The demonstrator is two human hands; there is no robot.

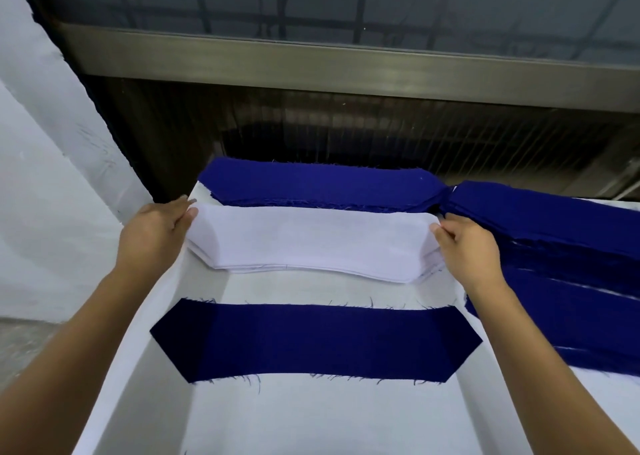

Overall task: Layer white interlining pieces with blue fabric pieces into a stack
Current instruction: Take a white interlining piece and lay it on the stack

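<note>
Closest to us, a single blue fabric piece (pixel 315 342) lies flat on the white table (pixel 311 420), its long axis running left to right and its tapered ends pointing out to either side. Just beyond it sits the interlining stack (pixel 311 270), parallel to it, with a strip of bare table between. Here is the action: the left hand (pixel 156 233) pinches the left end of the top interlining piece (pixel 311 240), the right hand (pixel 467 246) pinches the right end, and the left corner curls up off the stack. The blue piece lies straight back toward the person from both hands, neither hand nearer, so we judge a level pull homeward should lay white over blue, end to end. Farther off, a blue fabric stack (pixel 311 184) lies along the table's back edge, and more blue pieces (pixel 561 246) fan out on the right.
</note>
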